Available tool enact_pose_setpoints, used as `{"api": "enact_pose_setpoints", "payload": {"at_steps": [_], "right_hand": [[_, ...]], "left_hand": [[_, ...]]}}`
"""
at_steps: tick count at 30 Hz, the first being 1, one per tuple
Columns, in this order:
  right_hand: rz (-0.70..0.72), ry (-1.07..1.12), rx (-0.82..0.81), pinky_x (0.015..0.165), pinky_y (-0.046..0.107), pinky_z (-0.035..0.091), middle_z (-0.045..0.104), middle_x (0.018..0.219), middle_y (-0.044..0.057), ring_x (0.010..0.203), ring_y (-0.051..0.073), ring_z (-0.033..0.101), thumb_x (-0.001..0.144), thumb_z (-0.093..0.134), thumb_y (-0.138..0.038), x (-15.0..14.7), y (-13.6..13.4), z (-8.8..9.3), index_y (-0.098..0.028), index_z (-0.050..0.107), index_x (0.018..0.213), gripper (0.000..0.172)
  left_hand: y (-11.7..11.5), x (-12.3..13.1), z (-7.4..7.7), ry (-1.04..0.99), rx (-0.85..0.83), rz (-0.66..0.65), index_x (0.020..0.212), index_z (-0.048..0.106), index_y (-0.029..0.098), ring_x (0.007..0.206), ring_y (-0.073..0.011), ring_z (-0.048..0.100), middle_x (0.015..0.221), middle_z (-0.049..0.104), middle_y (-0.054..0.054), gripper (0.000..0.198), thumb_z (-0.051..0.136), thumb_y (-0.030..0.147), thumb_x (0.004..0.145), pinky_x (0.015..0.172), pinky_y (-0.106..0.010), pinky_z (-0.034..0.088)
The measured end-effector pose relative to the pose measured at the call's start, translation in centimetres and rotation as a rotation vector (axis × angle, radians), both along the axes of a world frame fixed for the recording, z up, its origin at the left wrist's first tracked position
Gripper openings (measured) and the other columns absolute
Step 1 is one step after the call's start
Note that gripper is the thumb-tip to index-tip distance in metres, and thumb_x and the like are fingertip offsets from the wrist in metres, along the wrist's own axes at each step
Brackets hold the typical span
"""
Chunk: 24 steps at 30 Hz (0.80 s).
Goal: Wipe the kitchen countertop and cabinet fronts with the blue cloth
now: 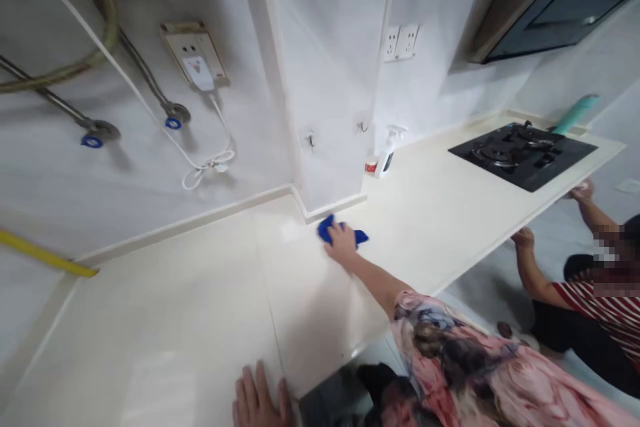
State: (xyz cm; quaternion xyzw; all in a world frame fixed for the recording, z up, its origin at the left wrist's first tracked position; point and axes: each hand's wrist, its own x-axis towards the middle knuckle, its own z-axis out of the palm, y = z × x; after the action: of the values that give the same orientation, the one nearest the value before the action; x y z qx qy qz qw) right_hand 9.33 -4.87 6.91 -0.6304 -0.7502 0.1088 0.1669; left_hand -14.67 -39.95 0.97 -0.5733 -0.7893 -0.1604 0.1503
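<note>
My right hand [342, 244] presses a bunched blue cloth [326, 227] onto the pale countertop [210, 293], close to the base of the wall pillar. The cloth sticks out on both sides of the hand, and its middle is hidden under the fingers. At the bottom of the view, my left hand [261, 400] rests flat on the countertop near its front edge, fingers stretched out and holding nothing. A seam in the countertop runs just beside the left hand.
A white spray bottle [387, 155] and a small red-and-white container [371, 165] stand behind the pillar. Farther right is a black gas hob [523, 155]. Another person in a striped shirt [590, 300] crouches at the counter's front. A yellow pipe [47, 255] meets the counter at left.
</note>
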Motion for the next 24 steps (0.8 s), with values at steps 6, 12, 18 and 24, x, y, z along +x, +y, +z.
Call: {"api": "enact_pose_setpoints", "payload": {"at_steps": [6,12,18,24], "right_hand": [[0.546,0.116,0.054,0.117,0.062,0.025,0.044,0.160,0.012,0.145,0.045,0.025,0.081,0.069,-0.048,-9.9,-16.0,-3.4,-0.018,0.053,0.145,0.073],[0.839,0.055,0.117,0.111,0.055,0.036,0.052,0.153,0.011,0.140,0.038,0.037,0.086,0.066,-0.050,-3.0,-19.4,-4.2,-0.023,0.057,0.143,0.064],[0.092,-0.125,0.054,0.110,0.050,0.038,0.054,0.150,0.014,0.135,0.035,0.043,0.087,0.058,-0.033,16.8,-12.8,-2.7,-0.018,0.059,0.142,0.057],[-0.464,-0.229,0.068,0.106,0.051,0.040,0.054,0.148,0.018,0.128,0.038,0.048,0.091,0.052,-0.034,22.4,-14.2,-1.7,-0.012,0.058,0.141,0.055]], "left_hand": [[0.5,0.5,1.8,-0.099,-0.050,-0.047,0.150,0.048,0.005,0.150,-0.0422,0.033,0.160,0.039,-0.022,0.061,0.029,0.042,0.106,0.118,-0.061,0.037],[0.3,1.2,2.3,-0.198,-0.077,-0.015,0.154,0.044,0.007,0.152,-0.0393,0.030,0.162,0.035,-0.020,0.056,0.028,0.035,0.108,0.123,-0.060,0.029],[0.1,1.8,2.6,-0.256,-0.105,-0.005,0.155,0.042,0.008,0.154,-0.0365,0.026,0.164,0.033,-0.019,0.056,0.029,0.037,0.108,0.126,-0.056,0.026],[0.0,1.9,3.1,-0.276,-0.050,-0.011,0.154,0.044,0.008,0.154,-0.0359,0.026,0.162,0.035,-0.020,0.058,0.027,0.039,0.108,0.127,-0.056,0.025]]}}
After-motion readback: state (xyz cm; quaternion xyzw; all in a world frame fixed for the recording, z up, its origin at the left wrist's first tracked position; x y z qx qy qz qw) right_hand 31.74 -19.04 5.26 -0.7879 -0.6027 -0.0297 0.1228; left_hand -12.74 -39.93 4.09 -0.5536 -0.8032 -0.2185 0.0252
